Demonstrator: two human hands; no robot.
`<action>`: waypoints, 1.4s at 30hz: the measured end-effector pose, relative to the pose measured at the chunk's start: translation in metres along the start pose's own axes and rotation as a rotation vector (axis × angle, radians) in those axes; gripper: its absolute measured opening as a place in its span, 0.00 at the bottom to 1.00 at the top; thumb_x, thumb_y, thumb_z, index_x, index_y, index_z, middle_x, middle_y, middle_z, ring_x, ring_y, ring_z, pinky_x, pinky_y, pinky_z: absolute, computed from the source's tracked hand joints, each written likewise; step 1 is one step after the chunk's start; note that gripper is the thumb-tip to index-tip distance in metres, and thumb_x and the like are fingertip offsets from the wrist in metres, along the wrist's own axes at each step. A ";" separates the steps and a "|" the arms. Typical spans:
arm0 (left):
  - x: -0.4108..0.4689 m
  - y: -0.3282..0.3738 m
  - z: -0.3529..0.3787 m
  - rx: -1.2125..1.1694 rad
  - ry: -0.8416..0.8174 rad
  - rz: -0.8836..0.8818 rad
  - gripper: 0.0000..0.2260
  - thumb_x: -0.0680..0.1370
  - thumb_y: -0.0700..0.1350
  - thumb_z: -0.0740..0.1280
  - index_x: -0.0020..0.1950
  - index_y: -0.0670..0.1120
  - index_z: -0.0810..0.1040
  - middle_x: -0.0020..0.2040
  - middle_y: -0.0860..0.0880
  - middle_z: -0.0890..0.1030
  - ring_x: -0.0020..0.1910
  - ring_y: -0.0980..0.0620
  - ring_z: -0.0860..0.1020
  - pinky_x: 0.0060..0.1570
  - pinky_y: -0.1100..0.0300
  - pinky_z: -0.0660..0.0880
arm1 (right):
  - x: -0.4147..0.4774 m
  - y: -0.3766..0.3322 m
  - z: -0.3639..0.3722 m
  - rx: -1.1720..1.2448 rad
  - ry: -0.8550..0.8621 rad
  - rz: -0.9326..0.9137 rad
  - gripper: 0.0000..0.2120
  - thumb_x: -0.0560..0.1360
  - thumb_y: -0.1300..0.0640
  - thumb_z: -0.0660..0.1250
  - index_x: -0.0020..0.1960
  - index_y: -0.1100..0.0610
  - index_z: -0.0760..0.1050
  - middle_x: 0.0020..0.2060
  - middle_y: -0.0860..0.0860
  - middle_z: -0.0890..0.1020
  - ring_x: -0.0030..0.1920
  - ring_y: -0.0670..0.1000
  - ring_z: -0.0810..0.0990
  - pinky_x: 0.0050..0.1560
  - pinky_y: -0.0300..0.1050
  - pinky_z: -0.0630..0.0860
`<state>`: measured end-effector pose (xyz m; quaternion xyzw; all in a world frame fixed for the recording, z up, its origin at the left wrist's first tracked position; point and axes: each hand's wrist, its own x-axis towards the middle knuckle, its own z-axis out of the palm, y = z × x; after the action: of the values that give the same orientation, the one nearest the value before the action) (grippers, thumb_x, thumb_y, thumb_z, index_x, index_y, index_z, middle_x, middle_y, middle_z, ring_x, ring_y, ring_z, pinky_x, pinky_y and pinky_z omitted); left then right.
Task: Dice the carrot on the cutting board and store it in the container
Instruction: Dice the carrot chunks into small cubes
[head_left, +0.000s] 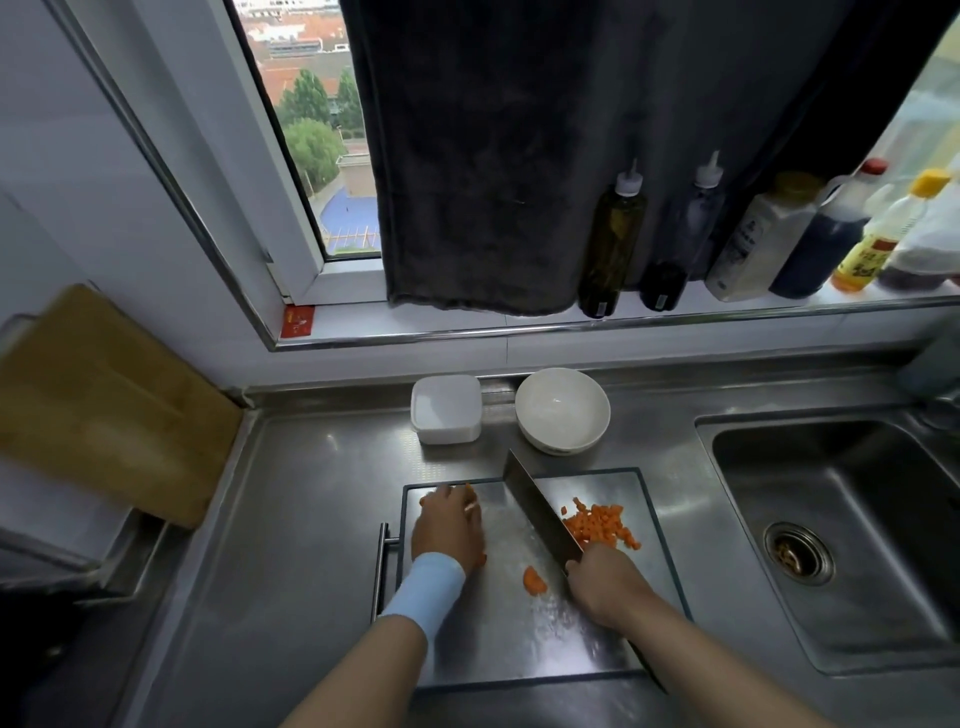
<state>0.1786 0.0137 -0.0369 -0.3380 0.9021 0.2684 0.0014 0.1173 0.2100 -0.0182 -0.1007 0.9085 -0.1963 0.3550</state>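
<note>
The right hand (605, 577) is gripping the broad steel cleaver (540, 506) by its handle. The left hand (449, 525) is curling over uncut orange carrot strips (470, 491) at the far-left corner of the steel cutting board (519, 639). Dicing looks to be underway; next, the strips need feeding under the blade before going into the white square container (445, 409).

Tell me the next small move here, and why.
Probably shift the knife left and slice the carrot showing under the left hand. The right hand grips the knife, whose blade stands between the left hand and the diced pile. One uncut chunk also lies loose on the cutting board, so dicing seems unfinished.
</note>
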 end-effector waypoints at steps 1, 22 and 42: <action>0.006 0.000 -0.006 -0.009 0.002 -0.029 0.10 0.77 0.46 0.67 0.59 0.51 0.77 0.58 0.52 0.74 0.57 0.50 0.74 0.52 0.63 0.69 | 0.001 0.000 0.000 0.005 -0.005 0.001 0.11 0.83 0.51 0.59 0.42 0.50 0.70 0.43 0.48 0.79 0.47 0.50 0.80 0.48 0.41 0.76; 0.001 -0.001 0.018 -0.086 -0.261 0.342 0.06 0.78 0.48 0.66 0.53 0.57 0.78 0.56 0.58 0.72 0.53 0.57 0.74 0.58 0.64 0.72 | 0.004 -0.003 -0.004 0.029 -0.023 0.020 0.12 0.83 0.53 0.59 0.42 0.53 0.73 0.39 0.49 0.79 0.42 0.46 0.78 0.38 0.38 0.69; -0.064 -0.012 0.049 0.036 -0.053 0.506 0.09 0.78 0.47 0.65 0.55 0.50 0.82 0.55 0.53 0.78 0.54 0.54 0.74 0.56 0.68 0.69 | -0.029 0.019 0.004 -0.026 0.027 0.010 0.09 0.83 0.51 0.58 0.50 0.55 0.73 0.48 0.53 0.80 0.48 0.52 0.78 0.46 0.41 0.69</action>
<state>0.2270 0.0689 -0.0733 -0.0942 0.9622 0.2530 -0.0360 0.1403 0.2356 -0.0121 -0.0981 0.9161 -0.1841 0.3424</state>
